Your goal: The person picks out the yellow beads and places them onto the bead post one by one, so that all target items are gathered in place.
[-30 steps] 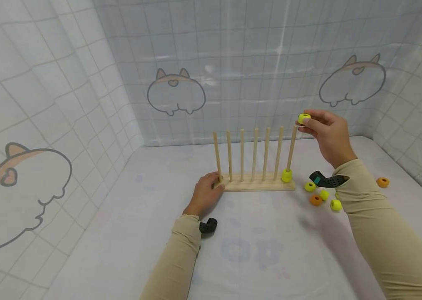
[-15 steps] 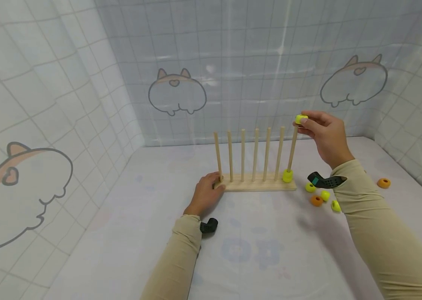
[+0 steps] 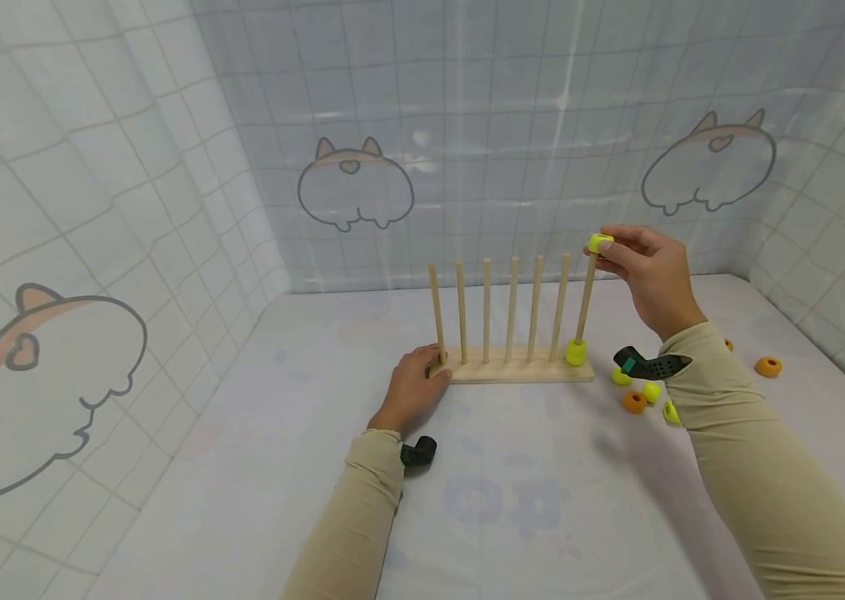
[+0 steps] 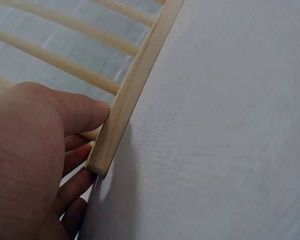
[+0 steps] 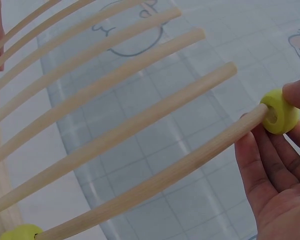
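A wooden peg rack (image 3: 512,367) with several upright rods stands on the table. My left hand (image 3: 415,387) grips the left end of its base, thumb on the front edge and fingers behind, as the left wrist view shows. My right hand (image 3: 655,271) pinches a yellow bead (image 5: 281,111) at the top of the rightmost rod (image 5: 160,182). In the right wrist view the rod's tip meets the bead's hole. At the foot of that rod sit yellow beads (image 3: 576,352), stacked.
Loose yellow beads (image 3: 651,392) and an orange bead (image 3: 634,402) lie right of the rack, partly hidden by my right forearm. Another orange bead (image 3: 768,367) lies farther right. A patterned curtain (image 3: 505,150) hangs behind the table.
My right hand has moved slightly left and down, bringing the yellow bead from beside the rightmost rod onto its tip. My left hand has stayed on the rack's base.
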`<state>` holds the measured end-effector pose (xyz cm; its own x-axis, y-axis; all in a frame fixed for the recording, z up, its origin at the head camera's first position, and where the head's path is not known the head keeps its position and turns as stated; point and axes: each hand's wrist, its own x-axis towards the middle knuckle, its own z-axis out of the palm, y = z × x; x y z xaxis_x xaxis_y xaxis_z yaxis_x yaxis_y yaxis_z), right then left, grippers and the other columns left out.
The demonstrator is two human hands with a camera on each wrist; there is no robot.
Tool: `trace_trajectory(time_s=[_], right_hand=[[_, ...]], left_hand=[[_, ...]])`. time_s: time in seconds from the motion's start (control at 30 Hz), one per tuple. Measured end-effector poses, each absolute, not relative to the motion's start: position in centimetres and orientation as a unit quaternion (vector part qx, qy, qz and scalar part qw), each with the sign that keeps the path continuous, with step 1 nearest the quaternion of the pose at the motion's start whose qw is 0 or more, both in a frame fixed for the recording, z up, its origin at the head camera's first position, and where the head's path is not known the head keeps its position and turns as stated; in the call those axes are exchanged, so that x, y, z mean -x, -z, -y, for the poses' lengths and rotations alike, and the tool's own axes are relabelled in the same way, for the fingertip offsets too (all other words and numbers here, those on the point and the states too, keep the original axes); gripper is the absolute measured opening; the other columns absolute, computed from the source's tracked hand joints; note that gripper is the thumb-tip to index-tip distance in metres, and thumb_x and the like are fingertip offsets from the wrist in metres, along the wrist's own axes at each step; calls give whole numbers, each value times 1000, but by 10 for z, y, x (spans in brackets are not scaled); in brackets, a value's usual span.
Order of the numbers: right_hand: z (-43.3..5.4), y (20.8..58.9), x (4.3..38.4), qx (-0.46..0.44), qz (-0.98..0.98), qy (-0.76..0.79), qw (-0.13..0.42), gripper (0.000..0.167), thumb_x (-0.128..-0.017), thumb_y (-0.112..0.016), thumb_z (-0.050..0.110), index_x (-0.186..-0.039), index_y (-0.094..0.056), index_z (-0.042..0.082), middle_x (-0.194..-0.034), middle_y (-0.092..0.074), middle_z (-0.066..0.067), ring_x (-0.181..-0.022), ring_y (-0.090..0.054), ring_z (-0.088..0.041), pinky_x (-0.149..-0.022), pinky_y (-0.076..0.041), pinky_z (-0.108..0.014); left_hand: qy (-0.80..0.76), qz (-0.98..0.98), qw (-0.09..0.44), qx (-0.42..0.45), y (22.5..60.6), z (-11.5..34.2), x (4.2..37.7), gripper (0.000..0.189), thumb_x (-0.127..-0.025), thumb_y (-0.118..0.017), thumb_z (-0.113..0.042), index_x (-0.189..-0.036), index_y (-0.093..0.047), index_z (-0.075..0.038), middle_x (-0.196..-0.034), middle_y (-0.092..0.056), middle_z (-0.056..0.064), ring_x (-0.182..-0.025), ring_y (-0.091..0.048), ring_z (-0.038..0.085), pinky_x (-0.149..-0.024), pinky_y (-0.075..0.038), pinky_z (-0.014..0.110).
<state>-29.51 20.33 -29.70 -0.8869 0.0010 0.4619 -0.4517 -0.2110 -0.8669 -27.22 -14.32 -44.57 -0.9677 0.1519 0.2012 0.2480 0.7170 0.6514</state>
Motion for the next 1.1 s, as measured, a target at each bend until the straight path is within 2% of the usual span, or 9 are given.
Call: trace_trajectory(time_s=[1.1], right_hand=[[-204, 300, 296, -186, 660, -712, 152, 32, -92, -72, 7, -122, -66, -3, -107, -66, -10, -99, -67, -21, -85, -55, -22]], left_hand=[[348, 929, 66, 111, 448, 144, 276, 48, -98, -62, -27, -141, -58, -6, -149, -50, 8, -138, -42, 30, -114, -33, 46]])
